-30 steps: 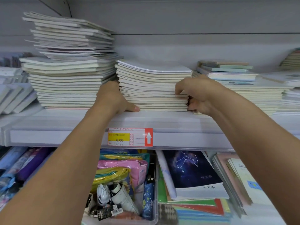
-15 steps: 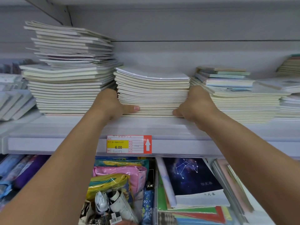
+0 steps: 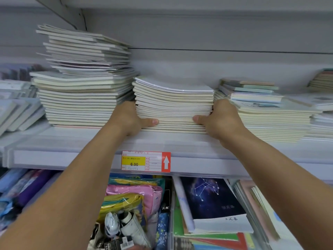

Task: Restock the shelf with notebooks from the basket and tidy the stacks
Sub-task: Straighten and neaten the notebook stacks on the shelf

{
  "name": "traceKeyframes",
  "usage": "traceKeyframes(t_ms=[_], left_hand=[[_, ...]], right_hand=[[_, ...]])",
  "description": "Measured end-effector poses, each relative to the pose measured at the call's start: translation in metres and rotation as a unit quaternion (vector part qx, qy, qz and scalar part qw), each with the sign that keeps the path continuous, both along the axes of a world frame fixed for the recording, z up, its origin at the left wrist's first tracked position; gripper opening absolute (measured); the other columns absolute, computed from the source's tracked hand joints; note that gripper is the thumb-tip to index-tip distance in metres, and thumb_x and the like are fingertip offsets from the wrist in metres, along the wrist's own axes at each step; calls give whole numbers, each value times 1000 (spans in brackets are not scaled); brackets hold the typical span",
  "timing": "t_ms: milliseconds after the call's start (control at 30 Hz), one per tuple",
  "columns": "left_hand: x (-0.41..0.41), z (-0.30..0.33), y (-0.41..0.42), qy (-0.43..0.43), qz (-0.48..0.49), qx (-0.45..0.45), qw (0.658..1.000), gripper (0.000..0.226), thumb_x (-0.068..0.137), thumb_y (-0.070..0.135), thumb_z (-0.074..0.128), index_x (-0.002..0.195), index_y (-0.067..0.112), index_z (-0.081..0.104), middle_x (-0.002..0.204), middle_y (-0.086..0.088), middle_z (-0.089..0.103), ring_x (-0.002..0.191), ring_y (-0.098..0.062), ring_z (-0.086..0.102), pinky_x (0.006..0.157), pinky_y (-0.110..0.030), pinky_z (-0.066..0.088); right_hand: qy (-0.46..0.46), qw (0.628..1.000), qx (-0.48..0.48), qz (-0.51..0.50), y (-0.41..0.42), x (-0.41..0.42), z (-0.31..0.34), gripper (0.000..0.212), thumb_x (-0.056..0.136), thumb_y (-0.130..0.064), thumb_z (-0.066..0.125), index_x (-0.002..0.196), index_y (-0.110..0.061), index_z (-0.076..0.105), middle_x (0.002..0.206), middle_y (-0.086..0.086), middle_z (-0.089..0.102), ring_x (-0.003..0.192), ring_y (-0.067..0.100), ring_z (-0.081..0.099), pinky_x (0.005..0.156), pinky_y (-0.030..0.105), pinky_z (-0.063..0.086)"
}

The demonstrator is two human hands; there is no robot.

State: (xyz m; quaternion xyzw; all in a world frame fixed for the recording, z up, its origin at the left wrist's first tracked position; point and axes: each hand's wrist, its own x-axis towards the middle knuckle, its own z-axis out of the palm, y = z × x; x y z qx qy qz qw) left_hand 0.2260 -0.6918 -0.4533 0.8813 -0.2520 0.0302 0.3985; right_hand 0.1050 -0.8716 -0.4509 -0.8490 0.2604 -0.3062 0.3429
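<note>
A stack of pale notebooks [image 3: 173,103] sits in the middle of the white shelf [image 3: 72,139]. My left hand [image 3: 128,118] grips the stack's left side, thumb lying across its front edge. My right hand [image 3: 219,118] grips the right side the same way, thumb pointing left along the front. The fingers of both hands are hidden behind the stack's sides. A taller, uneven stack of notebooks [image 3: 84,83] stands right beside it on the left. A lower stack [image 3: 270,121] lies on the right, touching my right hand. No basket is in view.
A red and yellow price tag [image 3: 146,161] reading 6.00 hangs on the shelf's front rail. Below the shelf lie a dark constellation notebook [image 3: 212,201], coloured pouches [image 3: 133,193] and more books. Further notebooks [image 3: 16,109] lean at the far left.
My right hand came off the stack's front and dropped to its right side, where the thumb now lies across the front. The left hand stays put. The camera view tilted slightly.
</note>
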Motion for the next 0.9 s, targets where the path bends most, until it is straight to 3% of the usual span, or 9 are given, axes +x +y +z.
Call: traceKeyframes(t_ms=[167, 267, 367, 467, 600, 667, 800, 900], left_hand=[[1, 2, 3, 44, -50, -41, 997, 50, 73, 38, 82, 117, 18, 69, 113, 8, 70, 105, -14, 64, 94, -26, 47], [3, 0, 3, 42, -63, -91, 993, 43, 80, 37, 77, 118, 19, 69, 112, 9, 70, 103, -11, 64, 91, -22, 46], [6, -3, 2, -12, -51, -81, 995, 41, 82, 39, 74, 118, 20, 69, 115, 9, 69, 106, -12, 63, 94, -24, 45], [7, -3, 1, -45, -51, -56, 996, 42, 84, 43, 71, 120, 23, 67, 115, 12, 66, 106, -10, 59, 91, -22, 42], [8, -4, 1, -13, -74, -77, 994, 47, 77, 47, 75, 118, 25, 69, 115, 14, 69, 108, -9, 62, 100, -27, 46], [8, -4, 1, -10, -67, -86, 994, 46, 78, 46, 74, 118, 24, 69, 116, 12, 69, 109, -10, 63, 101, -30, 47], [6, -2, -2, -31, -36, -101, 994, 41, 80, 41, 75, 116, 20, 70, 113, 9, 69, 105, -11, 62, 92, -22, 44], [3, -1, -2, 5, -42, -133, 990, 42, 78, 36, 79, 116, 22, 68, 110, 12, 69, 104, -10, 64, 96, -27, 47]], right_hand=[[60, 998, -3, 34, 1, -6, 12, 35, 86, -32, 76, 103, -3, 66, 99, 15, 69, 88, 32, 65, 80, 43, 57], [49, 998, -15, 27, -2, -6, 19, 32, 92, -30, 68, 98, 1, 66, 95, 22, 69, 82, 35, 66, 74, 43, 58], [40, 996, -74, -1, -1, -3, 17, 31, 95, -30, 64, 94, 1, 65, 92, 16, 66, 88, 33, 62, 69, 32, 47], [42, 995, -86, -6, -1, -3, 14, 30, 97, -31, 61, 85, -3, 57, 82, 10, 56, 82, 30, 52, 67, 30, 35], [30, 998, -43, 37, -6, -4, 10, 27, 91, -29, 69, 100, -4, 65, 97, 13, 67, 91, 33, 63, 77, 43, 55], [8, 999, -15, 48, -7, -5, 5, 25, 88, -25, 72, 106, -9, 68, 102, 11, 70, 95, 31, 66, 83, 47, 57], [-19, 999, 2, 33, -6, -1, 0, 19, 93, -21, 62, 104, -5, 66, 102, 11, 68, 96, 30, 64, 80, 37, 54], [-15, 997, 60, 43, -3, 1, 3, 17, 95, -15, 54, 104, -2, 62, 94, 12, 60, 87, 27, 58, 70, 29, 42]])
